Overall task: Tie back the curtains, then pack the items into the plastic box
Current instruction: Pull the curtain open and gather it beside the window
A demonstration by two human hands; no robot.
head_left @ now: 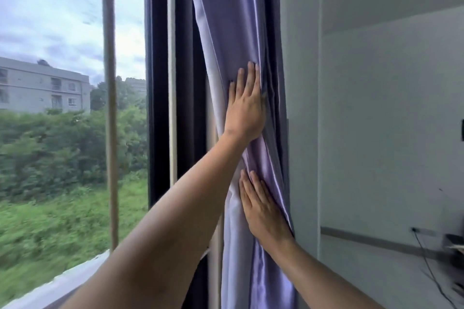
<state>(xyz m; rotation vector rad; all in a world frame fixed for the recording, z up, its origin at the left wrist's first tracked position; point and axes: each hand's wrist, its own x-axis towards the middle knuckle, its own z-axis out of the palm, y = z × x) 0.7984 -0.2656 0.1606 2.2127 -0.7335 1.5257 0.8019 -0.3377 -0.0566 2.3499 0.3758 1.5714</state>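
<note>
A window fills the left side. Right of its dark frame, the lilac curtain hangs gathered, its long axis vertical, against the white wall. The left hand presses flat and open on the folds; the right hand, also open, rests flat lower down.

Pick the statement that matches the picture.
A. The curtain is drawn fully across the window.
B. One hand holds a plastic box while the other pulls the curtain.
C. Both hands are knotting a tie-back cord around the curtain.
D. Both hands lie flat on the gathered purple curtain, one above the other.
D: the left hand lies open on the curtain above the right hand, fingers spread, no cord or box in sight.
</note>
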